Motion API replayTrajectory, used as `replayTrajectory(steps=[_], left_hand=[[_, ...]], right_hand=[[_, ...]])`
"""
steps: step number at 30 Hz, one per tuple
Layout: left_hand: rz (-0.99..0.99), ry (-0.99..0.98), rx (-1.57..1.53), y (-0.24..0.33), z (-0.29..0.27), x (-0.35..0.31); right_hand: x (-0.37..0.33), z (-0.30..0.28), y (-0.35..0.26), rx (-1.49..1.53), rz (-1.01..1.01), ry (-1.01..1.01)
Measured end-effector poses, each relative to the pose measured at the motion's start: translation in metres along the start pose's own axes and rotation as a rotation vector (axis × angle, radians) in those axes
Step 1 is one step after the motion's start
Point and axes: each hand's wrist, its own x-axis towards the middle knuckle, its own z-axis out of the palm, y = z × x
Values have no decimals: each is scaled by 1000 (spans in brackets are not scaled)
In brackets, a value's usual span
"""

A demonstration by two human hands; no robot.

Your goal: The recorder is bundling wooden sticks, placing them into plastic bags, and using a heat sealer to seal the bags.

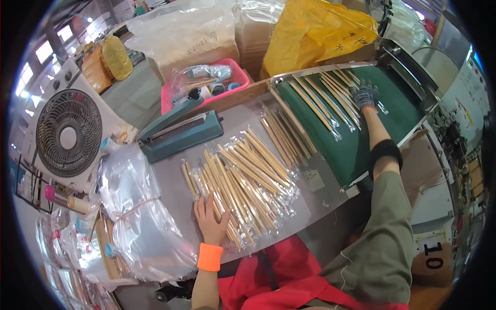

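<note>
A broad pile of wooden chopsticks in clear plastic sleeves (243, 186) covers the middle of the grey tabletop (170, 170). My left hand (211, 219), bare and with an orange wristband, lies against the pile's near left edge. Its fingers are spread and grip nothing. On the green conveyor belt (330, 150) at the right, several wrapped chopsticks (315, 106) lie side by side in slanting rows. My right hand (366, 95), in a grey glove, rests over the rightmost ones with fingers stretched out. Part of those chopsticks is hidden beneath it.
A blue-green bag sealer (183, 137) stands behind the pile, near a pink basket (240, 77) of supplies. More chopsticks (287, 135) lie beside the belt's raised edge. Clear plastic bags (150, 206) and a fan (67, 137) occupy the left. A yellow bag (315, 36) sits at the back.
</note>
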Motion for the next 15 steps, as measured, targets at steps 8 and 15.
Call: replayTrajectory(steps=[8,15], left_hand=[[110,80,13,2,19,9],[39,121,-5,2,19,-1]], right_hand=[[-32,2,-19,374,-284,66],[-146,-86,-183,146,-542,-244]])
